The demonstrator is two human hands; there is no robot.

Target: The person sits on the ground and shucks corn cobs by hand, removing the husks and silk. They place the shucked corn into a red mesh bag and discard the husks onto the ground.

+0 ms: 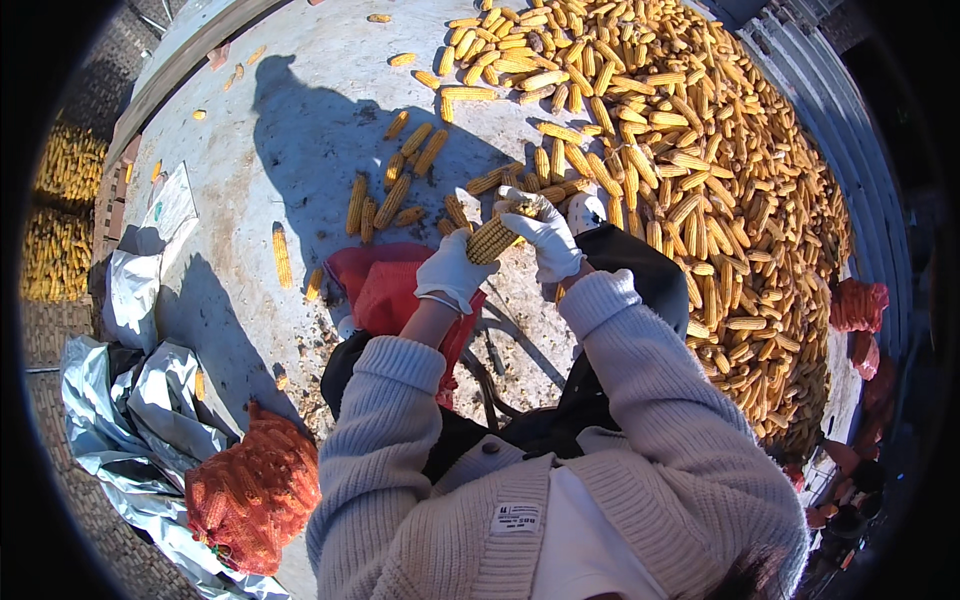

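Observation:
Both my hands wear white gloves and meet in front of my knees. My left hand grips the lower end of a yellow corn cob. Around the upper end of that cob, near some brownish matter, are the fingers of my right hand; they partly hide it. A red mesh bag lies across my left knee, beside the left hand. Loose corn cobs lie on the ground just beyond my hands, and a large heap of husked corn cobs rises on the right.
A filled red mesh bag stands at lower left beside crumpled silver sheeting. A white sack lies further up. A low ledge borders the upper left. Corrugated panels and more red bags edge the right.

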